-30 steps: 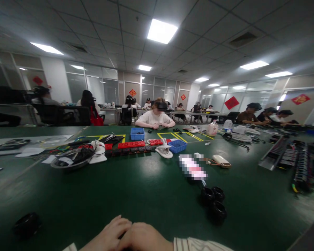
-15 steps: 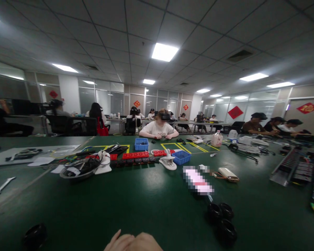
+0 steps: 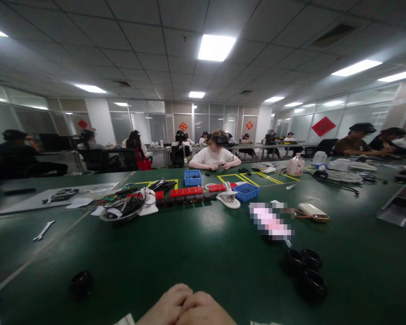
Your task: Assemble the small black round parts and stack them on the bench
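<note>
At the bottom centre of the head view, my left hand point(image 3: 167, 307) and my right hand point(image 3: 205, 310) are pressed together above the green table point(image 3: 122, 257). Both are closed, with the fingers curled in, and anything inside them is hidden. To the left of them lies a small black ring-like part point(image 3: 81, 284). Several similar black ring-like parts point(image 3: 311, 285) are grouped on the right. Beyond these lies a pink item point(image 3: 270, 221), blurred by pixels.
A wrench point(image 3: 43, 230) lies at left. Further back are a bowl of cables point(image 3: 122, 210), a row of red and black blocks point(image 3: 186, 192), two blue bins point(image 3: 246, 192), a white clip stand point(image 3: 228, 196) and a power bank point(image 3: 313, 212). A person point(image 3: 216, 155) sits opposite.
The view has turned slightly left, so the table's things appear further right. My hands show more of themselves; a finger that stuck out on the left hand is now curled in.
</note>
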The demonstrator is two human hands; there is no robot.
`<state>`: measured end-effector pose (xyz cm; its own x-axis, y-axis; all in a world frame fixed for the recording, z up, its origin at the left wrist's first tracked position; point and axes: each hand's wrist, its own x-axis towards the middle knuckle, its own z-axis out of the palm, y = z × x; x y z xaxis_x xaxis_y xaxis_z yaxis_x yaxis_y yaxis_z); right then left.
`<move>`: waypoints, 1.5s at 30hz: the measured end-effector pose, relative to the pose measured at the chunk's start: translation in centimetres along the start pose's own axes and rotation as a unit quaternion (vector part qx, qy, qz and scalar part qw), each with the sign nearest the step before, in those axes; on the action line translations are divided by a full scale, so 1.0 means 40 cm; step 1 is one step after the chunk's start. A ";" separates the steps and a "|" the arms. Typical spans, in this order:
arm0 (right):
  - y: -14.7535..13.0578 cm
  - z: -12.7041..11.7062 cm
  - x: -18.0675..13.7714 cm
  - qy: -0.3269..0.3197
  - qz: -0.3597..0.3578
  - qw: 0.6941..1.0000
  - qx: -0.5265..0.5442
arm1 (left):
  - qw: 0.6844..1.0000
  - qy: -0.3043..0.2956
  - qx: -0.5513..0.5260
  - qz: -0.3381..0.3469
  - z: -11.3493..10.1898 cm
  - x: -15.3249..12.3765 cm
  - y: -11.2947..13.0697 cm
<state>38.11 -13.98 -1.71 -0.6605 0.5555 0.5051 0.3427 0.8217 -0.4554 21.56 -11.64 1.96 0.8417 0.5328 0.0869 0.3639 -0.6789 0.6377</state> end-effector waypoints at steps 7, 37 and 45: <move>-0.062 -0.077 0.016 0.043 -0.002 0.998 0.044 | 0.998 0.001 0.059 0.005 0.061 -0.014 -0.108; -0.091 -0.086 0.007 0.045 0.048 0.996 0.056 | 0.986 0.059 0.152 0.034 0.061 -0.038 -0.038; -0.076 -0.057 -0.006 0.035 0.093 0.995 0.000 | 0.991 0.065 0.114 -0.028 0.050 -0.019 0.012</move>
<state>38.75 -16.33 1.20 -0.5372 0.7054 0.4623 0.4539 0.7038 -0.5464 21.89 -13.37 0.66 0.7646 0.6234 0.1633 0.5021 -0.7351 0.4555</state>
